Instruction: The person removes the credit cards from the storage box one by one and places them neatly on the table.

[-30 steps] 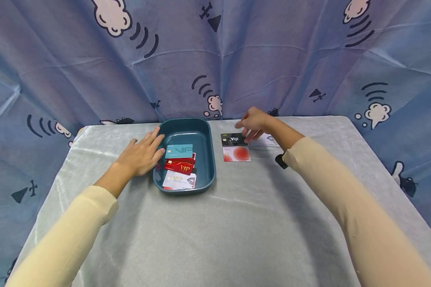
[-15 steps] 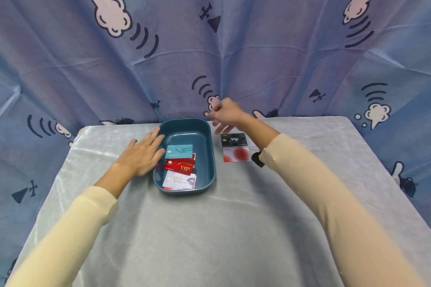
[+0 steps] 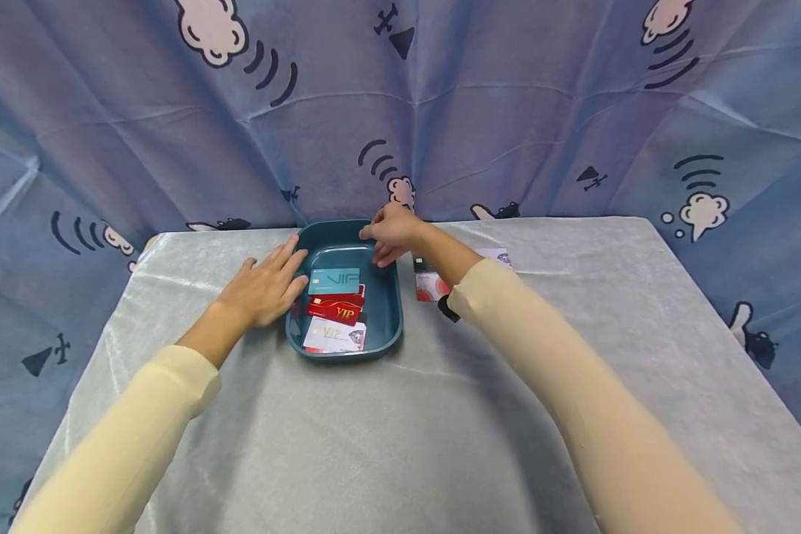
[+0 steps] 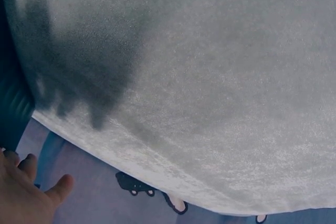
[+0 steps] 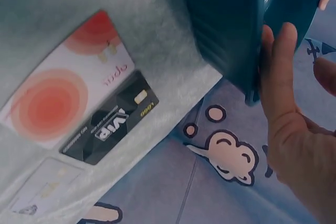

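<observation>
A dark teal tray (image 3: 344, 357) stands left of the table's middle. In it lie a teal VIP card (image 3: 334, 282), a red VIP card (image 3: 336, 308) and a white VIP card (image 3: 334, 334), with others partly hidden beneath. My left hand (image 3: 256, 289) rests at the tray's left rim, fingers extended. Over the right rim, near the far corner, is my right hand (image 3: 397, 230). Its fingers (image 5: 283, 56) overlap the rim in the right wrist view, and no card shows between them. Beside the tray lie a black Vip card (image 5: 110, 121), a pink-circled card (image 5: 50, 103) and a white card (image 5: 44, 187).
A pale grey cloth (image 3: 374, 445) covers the table. Close behind its far edge hangs a blue-purple patterned curtain (image 3: 507, 111). My right forearm partly covers the loose cards in the head view.
My right hand has moved left from above the loose cards to the tray's right rim. Those cards lie where they were. My left hand has stayed put.
</observation>
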Demonstrator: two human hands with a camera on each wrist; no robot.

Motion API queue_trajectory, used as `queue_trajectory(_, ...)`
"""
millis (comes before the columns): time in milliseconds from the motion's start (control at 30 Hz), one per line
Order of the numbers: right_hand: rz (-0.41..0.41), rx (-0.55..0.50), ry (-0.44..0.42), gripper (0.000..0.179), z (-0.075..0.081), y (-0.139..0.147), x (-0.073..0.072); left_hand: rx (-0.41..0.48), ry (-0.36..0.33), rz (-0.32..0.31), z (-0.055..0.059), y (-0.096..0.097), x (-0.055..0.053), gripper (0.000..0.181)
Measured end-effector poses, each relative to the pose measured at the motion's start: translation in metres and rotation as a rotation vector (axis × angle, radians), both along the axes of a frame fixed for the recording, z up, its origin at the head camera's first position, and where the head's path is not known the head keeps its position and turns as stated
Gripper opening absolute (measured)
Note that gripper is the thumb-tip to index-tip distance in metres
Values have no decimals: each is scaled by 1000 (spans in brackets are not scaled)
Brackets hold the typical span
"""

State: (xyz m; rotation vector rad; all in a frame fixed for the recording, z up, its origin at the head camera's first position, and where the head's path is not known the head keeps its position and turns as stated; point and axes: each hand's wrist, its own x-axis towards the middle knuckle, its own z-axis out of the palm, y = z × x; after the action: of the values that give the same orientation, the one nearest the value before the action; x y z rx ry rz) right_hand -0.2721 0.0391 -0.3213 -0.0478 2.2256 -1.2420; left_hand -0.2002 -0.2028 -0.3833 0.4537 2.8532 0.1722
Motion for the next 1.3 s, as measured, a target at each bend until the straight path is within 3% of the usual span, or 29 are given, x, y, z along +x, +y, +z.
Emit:
queue_trajectory(467,64,53,-54,36,-12,-18,4,1,-10,-2,1,1,0,65)
queue_trajectory(967,39,92,-121,39,-16,-28,5,2,-11,-3,1,0,2,64)
queue_trajectory(1300,75,154,-88,39,-21,-36,8,21,4,-12,2,1,1,63)
